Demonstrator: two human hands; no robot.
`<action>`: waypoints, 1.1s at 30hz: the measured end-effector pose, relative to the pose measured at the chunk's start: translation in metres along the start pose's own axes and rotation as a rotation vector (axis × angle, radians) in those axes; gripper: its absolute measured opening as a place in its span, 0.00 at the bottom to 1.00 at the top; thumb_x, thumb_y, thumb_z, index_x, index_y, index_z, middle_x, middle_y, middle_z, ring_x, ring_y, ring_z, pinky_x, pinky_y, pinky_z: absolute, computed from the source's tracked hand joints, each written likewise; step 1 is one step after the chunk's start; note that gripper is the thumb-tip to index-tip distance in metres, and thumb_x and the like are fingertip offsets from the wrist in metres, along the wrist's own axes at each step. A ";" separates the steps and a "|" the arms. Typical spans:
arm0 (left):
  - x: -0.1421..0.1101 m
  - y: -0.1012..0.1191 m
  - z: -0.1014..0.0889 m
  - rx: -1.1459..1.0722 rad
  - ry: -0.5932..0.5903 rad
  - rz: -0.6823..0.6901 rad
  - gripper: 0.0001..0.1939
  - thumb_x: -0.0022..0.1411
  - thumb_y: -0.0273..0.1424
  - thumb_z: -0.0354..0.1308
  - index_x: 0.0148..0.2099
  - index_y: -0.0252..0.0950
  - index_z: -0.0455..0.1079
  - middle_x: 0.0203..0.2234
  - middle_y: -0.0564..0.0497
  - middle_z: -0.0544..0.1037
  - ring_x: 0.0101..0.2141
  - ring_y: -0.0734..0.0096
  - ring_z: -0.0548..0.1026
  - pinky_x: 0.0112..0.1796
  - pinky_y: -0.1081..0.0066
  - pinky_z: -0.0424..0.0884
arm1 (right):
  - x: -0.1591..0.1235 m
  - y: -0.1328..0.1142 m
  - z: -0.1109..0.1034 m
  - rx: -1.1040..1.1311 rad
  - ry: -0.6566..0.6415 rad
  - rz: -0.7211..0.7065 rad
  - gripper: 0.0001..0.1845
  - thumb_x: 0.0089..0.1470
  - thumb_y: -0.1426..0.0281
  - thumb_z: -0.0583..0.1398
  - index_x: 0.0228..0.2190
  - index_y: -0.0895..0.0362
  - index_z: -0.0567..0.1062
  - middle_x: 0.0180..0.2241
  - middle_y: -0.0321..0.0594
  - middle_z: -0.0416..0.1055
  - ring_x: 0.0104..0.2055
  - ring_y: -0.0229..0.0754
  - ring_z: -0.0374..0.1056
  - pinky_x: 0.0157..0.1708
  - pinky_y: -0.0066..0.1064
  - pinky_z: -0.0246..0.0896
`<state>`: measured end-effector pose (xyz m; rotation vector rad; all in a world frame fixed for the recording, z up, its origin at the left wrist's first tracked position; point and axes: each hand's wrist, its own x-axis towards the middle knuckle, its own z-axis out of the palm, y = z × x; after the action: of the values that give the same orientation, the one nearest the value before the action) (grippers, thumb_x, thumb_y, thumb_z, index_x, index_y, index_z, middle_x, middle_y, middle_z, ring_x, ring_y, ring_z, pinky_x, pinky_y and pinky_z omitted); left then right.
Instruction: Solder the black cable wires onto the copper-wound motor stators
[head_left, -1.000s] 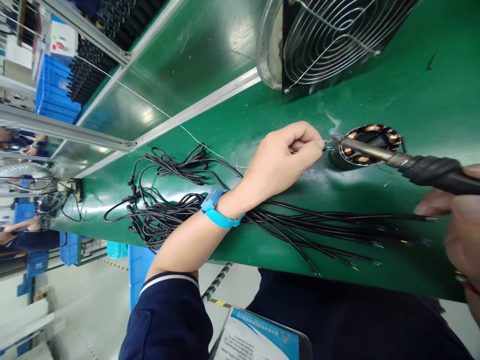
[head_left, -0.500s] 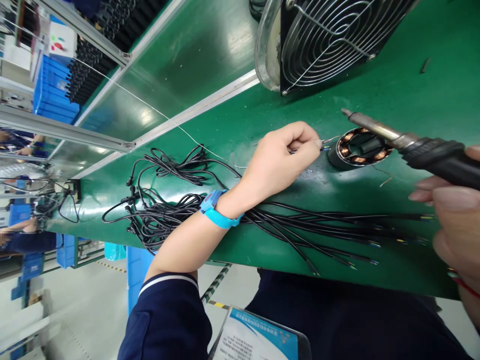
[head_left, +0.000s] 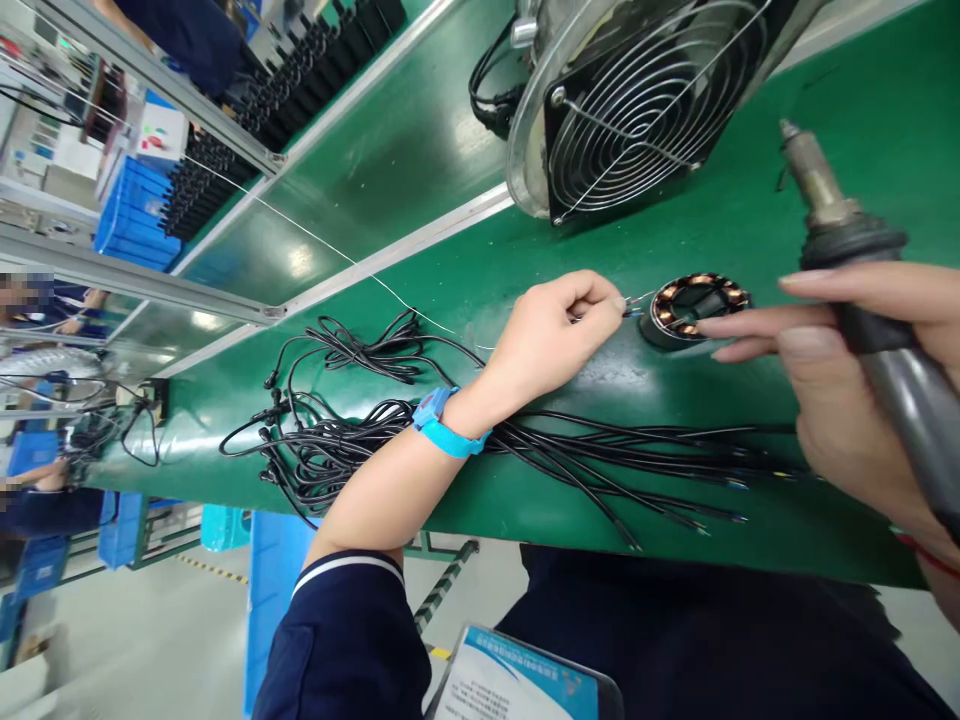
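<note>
My left hand (head_left: 559,325), with a blue band round its wrist, is closed in a pinch on thin wire ends (head_left: 636,303). These wires reach to a round motor stator (head_left: 661,332) with copper windings, which stands on the green bench. A black cable runs under the hand from the left. In my right hand (head_left: 840,400) is a soldering iron (head_left: 821,185), its tip pointing up and away from the stator. The outstretched fingertips of that hand overlap the stator's near right rim; whether they touch it I cannot tell.
Black cables (head_left: 337,450) lie bundled at the left, their stripped ends spread below the stator. A fan with a wire guard (head_left: 637,130) stands behind. A thin pale wire (head_left: 322,237) crosses from upper left. Blue bins (head_left: 139,215) and other people are further left.
My right hand has moved left to the stator, and the soldering iron has swung from pointing left to pointing up. My left hand keeps its pinch. The view has shifted slightly.
</note>
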<state>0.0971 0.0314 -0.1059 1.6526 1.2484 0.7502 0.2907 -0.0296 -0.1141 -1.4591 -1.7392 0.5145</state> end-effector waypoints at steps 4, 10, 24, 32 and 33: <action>-0.001 0.001 -0.001 -0.004 -0.012 0.019 0.07 0.58 0.29 0.51 0.29 0.34 0.66 0.23 0.57 0.69 0.26 0.80 0.65 0.30 0.76 0.61 | 0.015 -0.013 0.000 -0.034 -0.090 -0.102 0.21 0.62 0.52 0.51 0.51 0.49 0.65 0.42 0.37 0.69 0.46 0.44 0.67 0.47 0.43 0.66; -0.006 0.006 -0.004 0.045 -0.030 0.066 0.10 0.61 0.34 0.51 0.29 0.34 0.65 0.22 0.57 0.68 0.26 0.80 0.64 0.29 0.75 0.59 | 0.025 -0.017 0.021 -0.021 -0.052 -0.104 0.24 0.59 0.54 0.52 0.53 0.52 0.60 0.38 0.38 0.69 0.41 0.48 0.68 0.44 0.48 0.63; -0.012 0.002 -0.009 0.076 0.012 0.207 0.06 0.64 0.31 0.50 0.34 0.36 0.64 0.30 0.52 0.72 0.32 0.76 0.68 0.35 0.74 0.65 | 0.026 -0.003 0.036 0.166 0.045 -0.108 0.26 0.53 0.65 0.60 0.53 0.52 0.63 0.33 0.33 0.69 0.33 0.34 0.64 0.26 0.24 0.61; -0.012 0.003 -0.013 0.159 -0.067 0.335 0.07 0.64 0.31 0.53 0.36 0.34 0.70 0.34 0.49 0.75 0.39 0.72 0.71 0.41 0.72 0.66 | 0.030 -0.001 0.036 0.276 0.038 -0.099 0.25 0.52 0.65 0.62 0.51 0.55 0.63 0.31 0.34 0.70 0.31 0.32 0.65 0.18 0.21 0.51; -0.012 0.003 -0.013 0.180 -0.064 0.351 0.07 0.64 0.31 0.54 0.35 0.34 0.70 0.34 0.49 0.75 0.39 0.72 0.71 0.41 0.72 0.66 | 0.030 -0.001 0.036 0.284 0.033 -0.093 0.25 0.52 0.65 0.61 0.51 0.55 0.63 0.31 0.34 0.70 0.32 0.32 0.65 0.19 0.21 0.53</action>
<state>0.0836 0.0231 -0.0973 2.0597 1.0156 0.8048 0.2615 0.0054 -0.1261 -1.1750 -1.6249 0.6548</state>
